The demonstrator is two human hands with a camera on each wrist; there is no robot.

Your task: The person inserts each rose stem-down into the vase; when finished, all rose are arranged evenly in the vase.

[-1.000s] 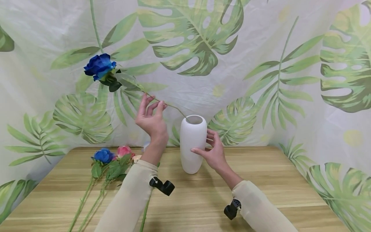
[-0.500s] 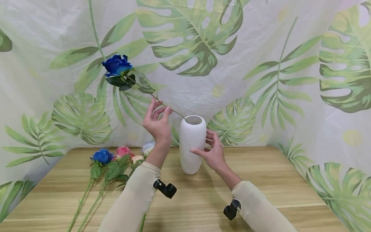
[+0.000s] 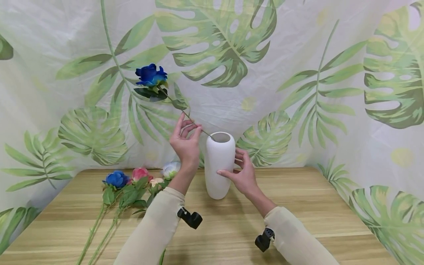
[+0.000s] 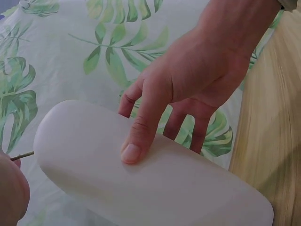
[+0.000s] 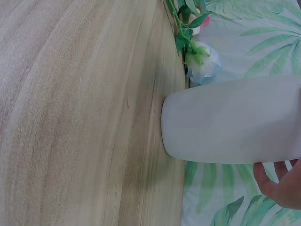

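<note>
Held blue rose [image 3: 151, 76], upper left of centre: stem pinched by left hand [image 3: 186, 143], tip hidden inside the mouth. White vase [image 3: 219, 167], centre, upright: gripped by right hand [image 3: 244, 176]. Lying roses [image 3: 128, 195], lower left: stems cut off.

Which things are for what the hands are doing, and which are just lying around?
Being used:
held blue rose
white vase
left hand
right hand

Lying on the table, maybe for later:
other blue rose
pink flower
peach flower
white flower
</note>
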